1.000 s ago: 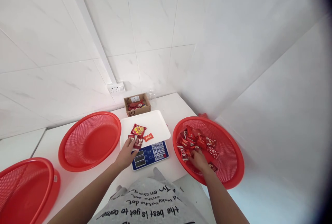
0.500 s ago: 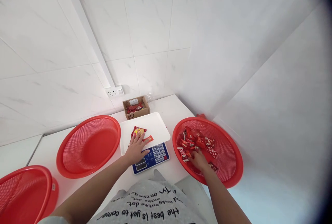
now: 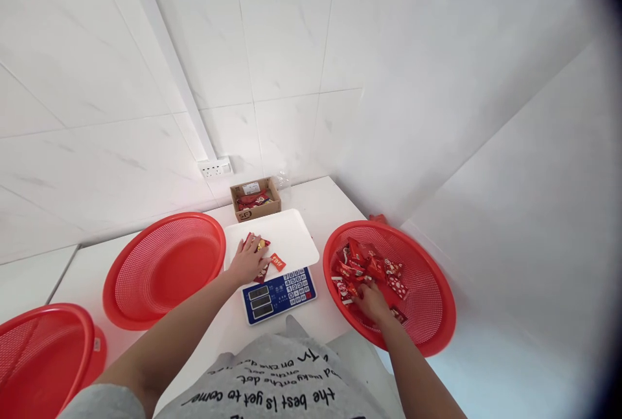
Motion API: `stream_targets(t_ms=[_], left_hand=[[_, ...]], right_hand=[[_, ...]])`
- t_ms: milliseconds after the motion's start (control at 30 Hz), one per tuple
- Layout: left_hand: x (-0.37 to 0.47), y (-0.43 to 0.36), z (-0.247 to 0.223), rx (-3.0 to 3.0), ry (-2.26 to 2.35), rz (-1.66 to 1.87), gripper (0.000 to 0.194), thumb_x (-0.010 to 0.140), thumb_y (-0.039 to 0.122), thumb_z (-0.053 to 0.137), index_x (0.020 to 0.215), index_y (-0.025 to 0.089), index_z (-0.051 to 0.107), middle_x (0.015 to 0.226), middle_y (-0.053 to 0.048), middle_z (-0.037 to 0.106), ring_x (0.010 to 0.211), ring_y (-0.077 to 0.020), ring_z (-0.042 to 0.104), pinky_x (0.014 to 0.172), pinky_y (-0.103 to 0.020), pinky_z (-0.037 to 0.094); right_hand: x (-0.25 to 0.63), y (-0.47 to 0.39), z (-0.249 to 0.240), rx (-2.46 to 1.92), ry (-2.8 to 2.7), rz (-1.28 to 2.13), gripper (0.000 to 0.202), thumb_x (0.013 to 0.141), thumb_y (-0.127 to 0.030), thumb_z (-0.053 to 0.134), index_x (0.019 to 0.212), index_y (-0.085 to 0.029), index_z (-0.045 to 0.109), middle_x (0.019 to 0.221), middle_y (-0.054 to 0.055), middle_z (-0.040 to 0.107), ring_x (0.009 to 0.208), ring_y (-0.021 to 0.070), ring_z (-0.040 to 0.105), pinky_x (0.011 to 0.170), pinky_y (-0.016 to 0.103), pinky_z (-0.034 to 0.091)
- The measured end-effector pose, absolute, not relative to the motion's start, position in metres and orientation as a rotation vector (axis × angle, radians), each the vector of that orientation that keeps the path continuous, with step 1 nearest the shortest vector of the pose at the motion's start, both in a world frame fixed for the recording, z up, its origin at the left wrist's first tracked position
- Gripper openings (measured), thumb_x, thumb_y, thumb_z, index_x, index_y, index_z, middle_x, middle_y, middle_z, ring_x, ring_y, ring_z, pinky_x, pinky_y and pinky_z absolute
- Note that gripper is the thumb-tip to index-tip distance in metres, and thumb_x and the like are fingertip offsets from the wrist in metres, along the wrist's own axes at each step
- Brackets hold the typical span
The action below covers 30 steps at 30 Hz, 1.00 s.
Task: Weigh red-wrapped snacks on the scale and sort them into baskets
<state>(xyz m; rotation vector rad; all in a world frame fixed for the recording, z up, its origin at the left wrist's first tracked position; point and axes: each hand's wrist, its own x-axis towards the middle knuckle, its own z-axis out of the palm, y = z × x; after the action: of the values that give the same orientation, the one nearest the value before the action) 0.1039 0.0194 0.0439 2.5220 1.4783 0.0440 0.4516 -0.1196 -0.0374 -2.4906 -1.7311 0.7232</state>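
Note:
My left hand (image 3: 246,263) lies with its fingers spread over red and gold packets (image 3: 263,244) on the white tray (image 3: 296,237) of a blue scale (image 3: 282,297). A small orange-red packet (image 3: 278,261) rests on the tray just right of the fingers. Inside the right red basket (image 3: 427,296), my right hand (image 3: 370,301) reaches among several red packets (image 3: 376,267). Its fingertips are partly hidden by packets, so whether it grips one is unclear.
A cardboard box (image 3: 256,200) with red packets stands behind the scale. One red basket (image 3: 168,270) sits left of the scale, another (image 3: 43,361) at the lower left. A wall socket (image 3: 215,168) is behind, and a wall runs along the right.
My left hand has moved slightly left on the tray, uncovering more of the small orange-red packet and the scale's display. My right hand has stayed in nearly the same place.

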Motion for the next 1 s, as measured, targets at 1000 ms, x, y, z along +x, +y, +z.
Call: stream_targets(t_ms=[1000], left_hand=[[0.124,0.005,0.049,2.595,1.252,0.087,0.037,0.087,0.037,0.05,0.122,0.029,0.058,0.151,-0.006,0.033,0.143,-0.0305,0.015,0.113,-0.056,0.01]], right_hand=[[0.453,-0.119,-0.04,-2.48,-1.722,0.714,0.023,0.082,-0.027,0.054,0.093,-0.011,0.067,0.122,0.018,0.056,0.106,0.0246,0.058,0.092,0.028,0.04]])
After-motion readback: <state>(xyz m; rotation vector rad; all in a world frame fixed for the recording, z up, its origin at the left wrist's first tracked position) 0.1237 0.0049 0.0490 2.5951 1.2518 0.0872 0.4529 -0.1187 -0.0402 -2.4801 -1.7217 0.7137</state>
